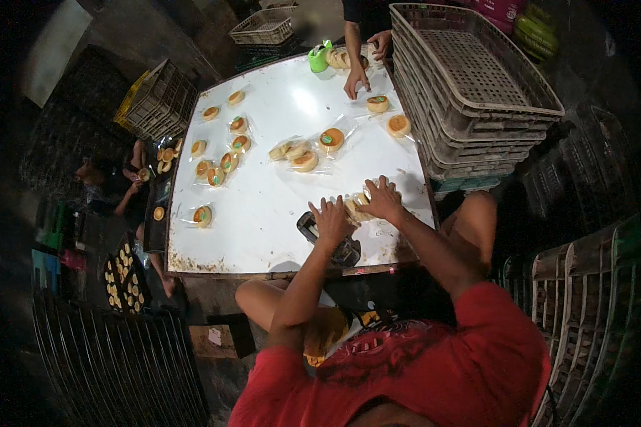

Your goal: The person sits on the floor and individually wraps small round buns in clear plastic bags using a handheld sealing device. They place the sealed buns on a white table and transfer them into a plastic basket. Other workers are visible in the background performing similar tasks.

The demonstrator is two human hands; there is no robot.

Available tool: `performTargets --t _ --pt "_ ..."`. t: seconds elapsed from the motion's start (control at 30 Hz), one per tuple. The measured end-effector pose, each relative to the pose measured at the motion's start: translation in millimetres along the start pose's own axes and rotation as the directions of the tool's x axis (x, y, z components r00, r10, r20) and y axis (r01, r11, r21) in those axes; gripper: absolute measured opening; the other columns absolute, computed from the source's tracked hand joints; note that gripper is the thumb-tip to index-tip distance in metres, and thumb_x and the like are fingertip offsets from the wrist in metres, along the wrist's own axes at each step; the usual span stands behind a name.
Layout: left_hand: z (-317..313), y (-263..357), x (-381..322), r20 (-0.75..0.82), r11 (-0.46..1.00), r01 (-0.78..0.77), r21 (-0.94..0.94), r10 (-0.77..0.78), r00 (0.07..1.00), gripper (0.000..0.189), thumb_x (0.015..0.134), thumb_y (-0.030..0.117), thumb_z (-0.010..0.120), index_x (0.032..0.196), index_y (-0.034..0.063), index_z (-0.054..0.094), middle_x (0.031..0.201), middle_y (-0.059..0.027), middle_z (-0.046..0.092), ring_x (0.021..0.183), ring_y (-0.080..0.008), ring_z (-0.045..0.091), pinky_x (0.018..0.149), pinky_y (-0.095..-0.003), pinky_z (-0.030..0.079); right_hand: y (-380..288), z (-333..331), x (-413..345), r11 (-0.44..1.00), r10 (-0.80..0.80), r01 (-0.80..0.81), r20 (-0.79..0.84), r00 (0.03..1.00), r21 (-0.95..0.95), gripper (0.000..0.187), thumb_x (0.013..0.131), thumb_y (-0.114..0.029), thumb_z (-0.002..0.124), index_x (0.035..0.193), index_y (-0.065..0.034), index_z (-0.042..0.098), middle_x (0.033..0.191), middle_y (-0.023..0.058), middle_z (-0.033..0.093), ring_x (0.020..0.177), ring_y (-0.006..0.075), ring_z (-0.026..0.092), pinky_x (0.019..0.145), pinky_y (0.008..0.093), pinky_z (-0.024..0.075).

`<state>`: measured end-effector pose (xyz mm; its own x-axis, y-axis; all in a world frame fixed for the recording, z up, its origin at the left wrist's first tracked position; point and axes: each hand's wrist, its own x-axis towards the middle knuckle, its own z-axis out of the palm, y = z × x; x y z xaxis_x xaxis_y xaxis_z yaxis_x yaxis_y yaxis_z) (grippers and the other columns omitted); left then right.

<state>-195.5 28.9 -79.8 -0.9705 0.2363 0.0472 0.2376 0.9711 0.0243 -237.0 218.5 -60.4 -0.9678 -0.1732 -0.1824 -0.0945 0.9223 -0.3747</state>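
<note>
Near the front right of the white table (256, 213), several small round breads in clear wrap (357, 209) stand in a row between my hands. My left hand (331, 220) touches the row's left end, fingers spread, above a black tape dispenser (346, 253). At the row's right side my right hand (382, 200) rests on the breads with its fingers apart. Further up lie a wrapped bread with a green label (331, 140) and several wrapped breads in a cluster (303, 161). More wrapped breads (228, 161) are scattered on the table's left half.
Stacked plastic crates (475, 120) stand against the table's right edge. A co-worker's hand (357, 82) reaches over the far side, near a bright green tape dispenser (318, 58). At the left another person holds a bread (144, 174). A tray of breads (125, 280) is lower left.
</note>
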Motion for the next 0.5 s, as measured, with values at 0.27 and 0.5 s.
performTargets --t 0.27,0.5 --pt "-9 33 33 0.184 0.913 0.105 -0.394 -0.034 0.982 0.087 0.066 0.034 0.088 0.136 0.0036 0.044 0.128 -0.0242 0.048 0.101 -0.0449 0.063 0.081 -0.0501 0.057 9 19 11 0.978 0.204 -0.187 -0.221 0.954 0.094 0.067 0.079 -0.048 0.072 0.128 -0.0058 0.054 0.137 0.0273 0.042 0.127 0.0511 0.042 0.109 0.0585 0.0327" --pt "-32 56 40 -0.259 0.871 -0.060 -0.487 -0.079 0.963 0.077 0.069 0.025 0.086 0.132 0.0034 0.047 0.132 -0.0344 0.041 0.115 -0.0519 0.052 0.089 -0.0532 0.053 17 -35 2 0.930 0.093 0.045 -0.350 0.932 0.364 0.074 0.074 -0.031 0.082 0.136 -0.0056 0.048 0.146 0.0270 0.030 0.131 0.0519 0.033 0.105 0.0568 0.0399"
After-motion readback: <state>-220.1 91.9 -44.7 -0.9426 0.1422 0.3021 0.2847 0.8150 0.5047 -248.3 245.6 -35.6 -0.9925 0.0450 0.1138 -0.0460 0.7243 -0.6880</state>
